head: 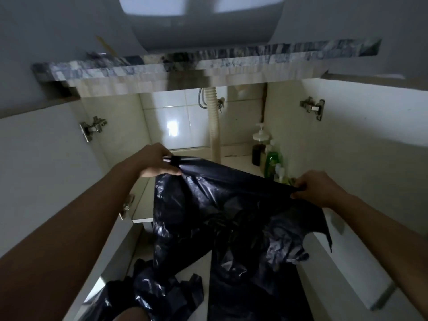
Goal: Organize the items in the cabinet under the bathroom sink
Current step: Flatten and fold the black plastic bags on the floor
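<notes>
Black plastic bag (pixel 231 216) is hanging stretched before the open cabinet (pixel 115 126); I am pinching its top edge with my left hand (pixel 155 162) and right hand (pixel 317 188), both closed on it, near bottles (pixel 268 156) inside.

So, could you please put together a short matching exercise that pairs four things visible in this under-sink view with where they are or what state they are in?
Column 1
1. black plastic bag
2. corrugated drain hose
3. green bottle
4. pump dispenser

Column 2
A. hangs down at the middle back of the cabinet
B. stretched between the left hand and the right hand
C. stands at the right side, its white pump top the tallest there
D. stands at the right side, in front of a dark bottle

Pairs: 1-B, 2-A, 3-D, 4-C
</notes>
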The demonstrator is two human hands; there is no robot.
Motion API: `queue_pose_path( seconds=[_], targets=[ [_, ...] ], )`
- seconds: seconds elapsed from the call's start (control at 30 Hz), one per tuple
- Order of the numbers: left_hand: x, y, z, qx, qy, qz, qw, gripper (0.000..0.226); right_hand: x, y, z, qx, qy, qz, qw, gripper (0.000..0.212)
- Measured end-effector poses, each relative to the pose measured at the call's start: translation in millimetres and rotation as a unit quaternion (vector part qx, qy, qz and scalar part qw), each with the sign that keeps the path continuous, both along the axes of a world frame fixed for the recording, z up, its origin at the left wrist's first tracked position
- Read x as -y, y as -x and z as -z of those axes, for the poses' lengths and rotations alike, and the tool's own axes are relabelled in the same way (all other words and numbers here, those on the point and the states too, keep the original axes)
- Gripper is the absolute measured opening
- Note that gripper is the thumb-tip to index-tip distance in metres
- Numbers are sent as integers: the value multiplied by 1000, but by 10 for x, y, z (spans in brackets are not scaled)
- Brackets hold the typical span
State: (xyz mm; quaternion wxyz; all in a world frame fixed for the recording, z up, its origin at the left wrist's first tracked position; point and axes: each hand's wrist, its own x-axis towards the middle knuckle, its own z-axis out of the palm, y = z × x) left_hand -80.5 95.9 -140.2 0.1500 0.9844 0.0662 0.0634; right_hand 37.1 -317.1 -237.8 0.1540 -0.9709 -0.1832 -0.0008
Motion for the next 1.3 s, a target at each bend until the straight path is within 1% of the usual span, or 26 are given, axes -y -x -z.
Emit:
queue_pose_path(
  seconds=[0.03, 0.1, 0.13, 0.17, 0.2, 0.23, 0.27, 0.33, 0.37, 0.43, 0.47, 0.5, 0.57, 0.63, 0.67, 0.73, 0.77, 0.8, 0.87, 0.93, 1.0, 1.03, 1.17, 1.23, 1.3],
  targets=[
    [3, 14, -22, 19, 41, 9, 999, 40, 30, 3, 46, -16, 2, 11, 1000, 21],
    [75, 44, -63, 55, 143, 37, 988, 35, 38, 20, 111, -44, 39, 26, 998, 17],
    [139, 43, -69, 67, 187, 49, 979, 34, 14, 50, 139, -70, 55, 25, 996, 26],
    [216, 40, -82, 76, 214, 61, 972, 35, -31, 89, 152, -96, 54, 15, 994, 46],
    [294, 20, -87, 80, 227, 72, 968, 36, -103, 119, 147, -115, 25, -7, 993, 69],
    [384, 0, -91, 80, 230, 84, 966, 36, -206, 168, 104, -127, -33, -31, 991, 83],
    [482, -26, -99, 82, 229, 97, 965, 35, -329, 242, 24, -128, -108, -63, 984, 84],
    [679, -90, -112, 91, 234, 116, 961, 31, -589, 403, -166, -120, -240, -120, 956, 67],
    [775, -126, -116, 97, 237, 121, 959, 29, -704, 477, -258, -103, -283, -139, 943, 54],
    [898, -181, -107, 97, 236, 129, 958, 28, -845, 520, -363, -53, -320, -138, 936, 19],
    [926, -190, -93, 82, 226, 132, 962, 31, -863, 509, -387, -29, -324, -123, 937, 14],
    [926, -186, -74, 59, 202, 133, 968, 32, -852, 498, -413, -16, -326, -97, 940, 18],
    [892, -153, -11, 29, 154, 126, 980, 20, -748, 437, -419, -13, -311, -60, 949, 22],
    [862, -135, 49, 52, 144, 113, 982, 12, -660, 416, -432, -11, -270, -52, 961, 17],
    [864, -141, 61, 69, 147, 109, 981, 14, -650, 408, -444, 2, -279, -57, 959, 18],
    [913, -184, 46, 79, 140, 108, 981, 16, -681, 422, -514, 42, -357, -81, 930, 28],
    [963, -209, 40, 79, 134, 110, 982, 17, -704, 442, -562, 63, -392, -92, 913, 26],
    [1001, -236, 27, 80, 128, 111, 982, 21, -740, 452, -617, 86, -413, -99, 901, 20],
    [1067, -272, 23, 80, 116, 109, 984, 25, -751, 457, -688, 119, -424, -93, 893, 12],
    [1071, -287, 51, 72, 106, 102, 986, 24, -690, 427, -711, 152, -421, -66, 892, 16],
    [1019, -276, 108, 58, 89, 86, 991, 25, -544, 388, -705, 175, -421, -14, 890, 12],
    [970, -265, 135, 53, 80, 78, 992, 24, -452, 380, -707, 175, -417, 16, 892, 9],
    [751, -223, 193, 52, 61, 37, 996, 29, -62, 424, -635, 126, -365, 106, 916, 25],
    [703, -230, 180, 57, 60, 21, 996, 30, 109, 452, -582, 104, -367, 134, 915, 29],
    [716, -216, 126, 62, 51, 17, 997, 29, 241, 487, -574, 87, -361, 155, 916, 28]
  ],
)
